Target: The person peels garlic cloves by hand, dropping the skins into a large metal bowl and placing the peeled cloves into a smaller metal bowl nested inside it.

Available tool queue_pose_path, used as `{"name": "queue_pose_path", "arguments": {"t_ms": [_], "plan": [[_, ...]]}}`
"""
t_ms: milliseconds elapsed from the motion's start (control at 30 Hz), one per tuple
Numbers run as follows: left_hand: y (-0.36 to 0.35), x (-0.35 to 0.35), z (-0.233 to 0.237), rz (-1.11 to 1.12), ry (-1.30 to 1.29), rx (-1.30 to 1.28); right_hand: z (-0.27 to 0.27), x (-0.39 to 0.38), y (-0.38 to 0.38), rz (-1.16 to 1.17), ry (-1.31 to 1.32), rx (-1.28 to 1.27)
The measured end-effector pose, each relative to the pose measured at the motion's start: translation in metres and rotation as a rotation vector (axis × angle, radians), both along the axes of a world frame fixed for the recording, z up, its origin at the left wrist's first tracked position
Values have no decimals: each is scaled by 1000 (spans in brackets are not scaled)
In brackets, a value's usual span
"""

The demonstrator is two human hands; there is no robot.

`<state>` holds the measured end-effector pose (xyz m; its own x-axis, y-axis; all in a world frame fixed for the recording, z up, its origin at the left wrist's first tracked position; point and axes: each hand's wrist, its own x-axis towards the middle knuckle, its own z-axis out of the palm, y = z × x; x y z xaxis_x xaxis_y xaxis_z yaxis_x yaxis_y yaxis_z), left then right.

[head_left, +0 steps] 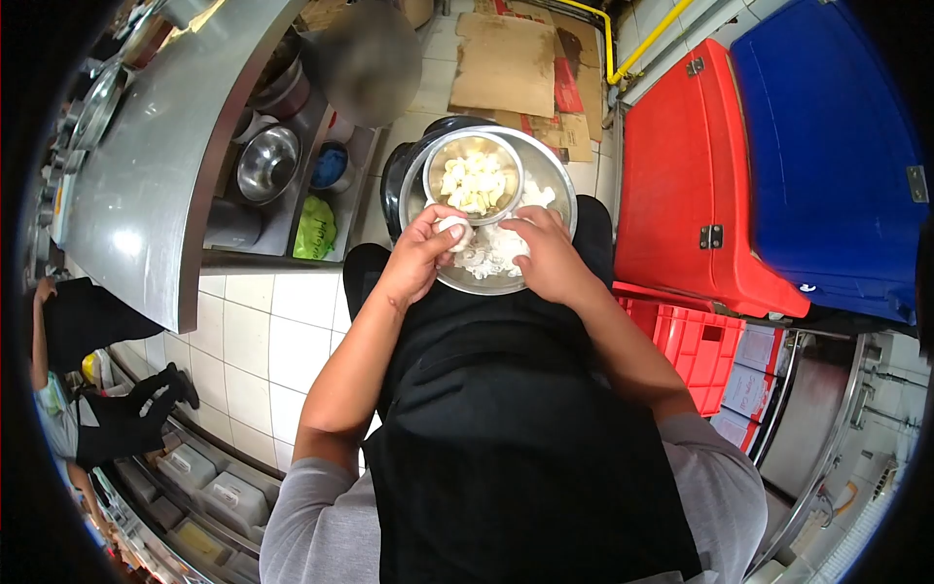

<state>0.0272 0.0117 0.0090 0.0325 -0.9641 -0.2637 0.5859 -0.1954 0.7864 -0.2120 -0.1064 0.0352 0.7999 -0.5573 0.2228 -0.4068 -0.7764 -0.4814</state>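
My left hand [418, 255] is gripping garlic [453, 233]; my right hand [551, 255] is half-curled, hold unclear; the basin [545, 160] beneath is presumably catching skins [488, 257].

Big bowl [547, 158] is smooth metal with a bit of shine, and the small bowl [506, 154] inside it is shiny metal too. Peel [486, 261] in the big bowl looks thin, papery, kinda crinkly. Left of it, the worktop [175, 136] is smooth metal, soft sheen. Right of it, the red box [671, 156] is smooth, slightly glossy plastic. Beyond it: matt, worn cardboard [506, 63]. Below it, the apron [516, 428] is matt cloth.
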Motion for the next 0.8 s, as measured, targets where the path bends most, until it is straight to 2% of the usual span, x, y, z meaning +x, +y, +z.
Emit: {"name": "queue_pose_path", "arguments": {"t_ms": [67,133,200,267,333,400,433,500,533,633,800], "plan": [[3,1,12,77,-11,70,18,-20,8,-10,-102,131],[9,3,19,97,3,106,25,-60,20,-130,-143,375],[8,1,23,104,24,133,30,-116,29,-288,-32,696],[8,0,24,131,125,111,-8,-199,43,-418,45,837],[4,-3,26,121,159,97,-13,-268,60,-433,217,1067],[-1,-6,26,72,172,95,-26,-317,85,-490,154,1450],[-4,-9,24,67,173,93,-47,-342,106,-495,151,1447],[-8,-17,20,35,121,121,-86,-372,141,-511,-21,1714],[-9,-19,21,28,117,118,-101,-375,153,-510,-81,1770],[-12,-25,26,-8,123,127,-119,-358,171,-525,-12,1660],[-15,-26,29,-13,119,131,-120,-331,178,-523,127,1486]]}}
